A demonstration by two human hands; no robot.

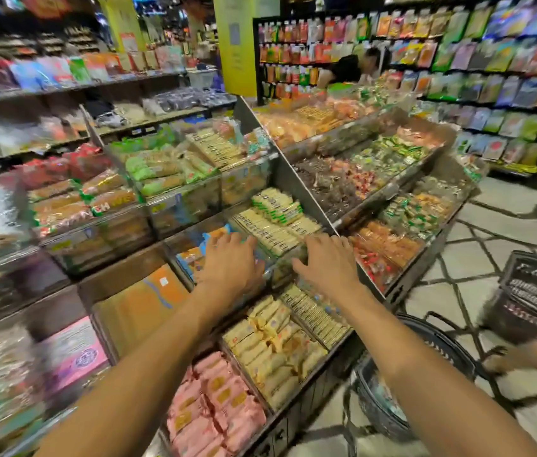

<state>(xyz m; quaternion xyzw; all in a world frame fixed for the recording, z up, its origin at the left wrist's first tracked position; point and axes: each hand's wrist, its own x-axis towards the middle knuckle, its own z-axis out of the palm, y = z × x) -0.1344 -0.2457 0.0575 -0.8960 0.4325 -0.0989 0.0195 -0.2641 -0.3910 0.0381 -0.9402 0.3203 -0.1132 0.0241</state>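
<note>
Two hands spread flat and hold nothing at mid-frame: left hand [231, 262] over blue-orange packets [191, 258], right hand [326, 262] just beside cream packets [270, 233].

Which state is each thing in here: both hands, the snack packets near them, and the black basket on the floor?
left hand: open, fingers spread over the blue and orange packets
right hand: open, holds nothing, at the front of the cream packets
blue and orange packets: lying in their bin, partly covered by the left hand
cream packets: stacked in rows
pink packets: piled, bin full
black basket: standing on the floor, open on top
</note>
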